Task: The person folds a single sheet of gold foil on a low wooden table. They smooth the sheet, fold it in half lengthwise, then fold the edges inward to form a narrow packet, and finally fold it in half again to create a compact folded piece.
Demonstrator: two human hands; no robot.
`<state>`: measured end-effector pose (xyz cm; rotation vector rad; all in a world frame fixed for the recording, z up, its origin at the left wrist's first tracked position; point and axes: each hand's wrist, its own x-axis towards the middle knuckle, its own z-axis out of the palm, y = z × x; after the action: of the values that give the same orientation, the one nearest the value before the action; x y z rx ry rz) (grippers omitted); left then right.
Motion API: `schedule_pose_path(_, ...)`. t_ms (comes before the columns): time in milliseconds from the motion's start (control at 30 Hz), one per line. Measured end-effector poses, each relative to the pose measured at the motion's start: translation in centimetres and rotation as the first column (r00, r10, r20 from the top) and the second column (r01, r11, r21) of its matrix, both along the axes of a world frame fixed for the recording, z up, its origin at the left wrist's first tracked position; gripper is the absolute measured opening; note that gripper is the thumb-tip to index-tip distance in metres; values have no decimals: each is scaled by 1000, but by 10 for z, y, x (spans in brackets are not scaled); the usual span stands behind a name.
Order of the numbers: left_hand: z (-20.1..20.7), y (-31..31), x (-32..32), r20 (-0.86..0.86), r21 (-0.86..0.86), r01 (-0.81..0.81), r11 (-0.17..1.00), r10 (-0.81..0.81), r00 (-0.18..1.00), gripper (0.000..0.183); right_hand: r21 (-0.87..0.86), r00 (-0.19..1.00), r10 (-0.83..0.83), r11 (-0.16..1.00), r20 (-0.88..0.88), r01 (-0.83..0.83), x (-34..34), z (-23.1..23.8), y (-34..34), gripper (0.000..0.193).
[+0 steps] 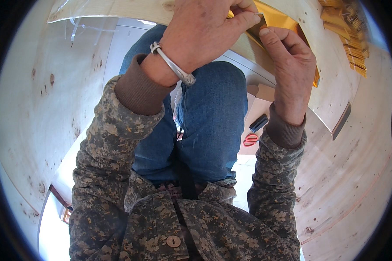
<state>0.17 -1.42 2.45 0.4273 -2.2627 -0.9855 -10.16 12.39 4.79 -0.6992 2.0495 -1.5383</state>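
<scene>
A sheet of shiny gold foil [279, 19] lies at the edge of the wooden work surface, at the top of the head view. My left hand [209, 32], with a silver bangle on its wrist, reaches over from the left and pinches the foil's near edge between thumb and fingertips. Close beside it, my right hand [289, 58] grips the same edge with thumb and bent index finger. A darker strip of the foil shows between the two thumbs. Part of the sheet is hidden behind my hands, so I cannot tell whether it is a single layer.
A fanned stack of gold foil pieces [345, 37] sits at the upper right. Below, between my knee and right forearm, red-handled scissors [250, 139] and a dark stapler-like tool [259, 123] lie on cardboard [262, 98]. Clear plastic strips [80, 28] hang at the upper left.
</scene>
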Motion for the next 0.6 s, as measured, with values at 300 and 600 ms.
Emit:
schedule_pose_path(300, 1, 1, 0, 32, -10, -12, 1000, 12, 999, 16, 8, 1000, -11, 1000, -5, 11, 0, 0, -1, 13)
schedule_pose_path(600, -3, 0, 0, 11, -21, -8, 1000, 9, 1000, 16, -27, 1000, 0, 1000, -4, -1, 1, -2, -1, 13)
